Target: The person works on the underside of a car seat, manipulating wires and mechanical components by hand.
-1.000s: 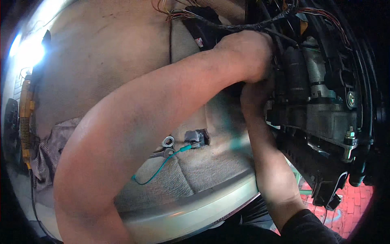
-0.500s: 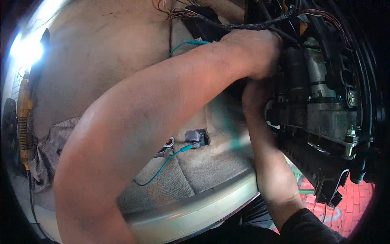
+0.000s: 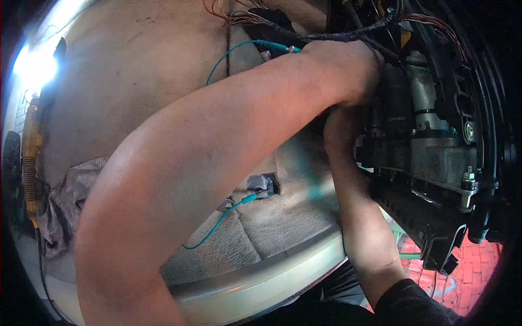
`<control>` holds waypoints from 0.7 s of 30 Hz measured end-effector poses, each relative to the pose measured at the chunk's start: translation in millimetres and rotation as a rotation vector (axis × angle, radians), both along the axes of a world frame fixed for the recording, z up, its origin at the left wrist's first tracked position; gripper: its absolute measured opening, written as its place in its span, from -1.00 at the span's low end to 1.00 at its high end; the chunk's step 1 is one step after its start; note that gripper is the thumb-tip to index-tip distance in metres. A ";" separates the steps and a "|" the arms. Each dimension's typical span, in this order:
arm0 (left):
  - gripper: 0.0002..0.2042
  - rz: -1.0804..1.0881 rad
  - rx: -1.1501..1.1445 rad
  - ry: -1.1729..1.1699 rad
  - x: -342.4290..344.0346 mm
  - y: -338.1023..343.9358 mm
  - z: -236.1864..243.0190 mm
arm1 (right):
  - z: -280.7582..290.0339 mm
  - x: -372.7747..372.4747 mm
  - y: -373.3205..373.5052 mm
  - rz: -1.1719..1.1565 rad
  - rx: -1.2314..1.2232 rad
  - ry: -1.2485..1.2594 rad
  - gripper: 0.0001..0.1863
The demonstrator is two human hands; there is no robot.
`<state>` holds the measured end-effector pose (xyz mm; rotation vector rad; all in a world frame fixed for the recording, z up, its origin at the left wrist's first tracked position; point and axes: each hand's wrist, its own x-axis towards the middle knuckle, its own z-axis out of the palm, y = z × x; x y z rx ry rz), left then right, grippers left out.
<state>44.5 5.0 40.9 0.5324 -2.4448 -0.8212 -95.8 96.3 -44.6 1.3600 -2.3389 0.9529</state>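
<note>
While the left hand point(image 3: 356, 65) is reaching in just below the wiring point(image 3: 326, 36), its fingers are lying out of view — whether its grip is open or closed, one cannot tell. The right hand point(image 3: 342, 122) is sitting in shadow beneath it, its grip equally undeterminable. To the right of both, the machinery point(image 3: 432, 149) is standing close by. One teal lead point(image 3: 234, 50) is extending toward the left hand; a lower teal length point(image 3: 217, 225) is ending near a grey flap point(image 3: 261, 182) on the carpet point(image 3: 293, 212). At far left — a lamp point(image 3: 33, 152) is shining.
</note>
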 end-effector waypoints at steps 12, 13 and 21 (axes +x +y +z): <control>-0.78 -0.026 -0.074 0.126 -24.1 -0.5 -14.8 | -11.5 -25.0 7.3 0.093 0.080 0.224 -0.60; -0.78 -0.094 -0.073 0.200 -20.0 -8.6 -22.2 | -11.9 -26.4 6.5 0.114 0.075 0.206 -0.59; -0.77 0.018 -0.200 0.184 -25.4 -9.7 -35.2 | -1.4 -15.1 0.0 0.122 -0.013 0.064 -0.60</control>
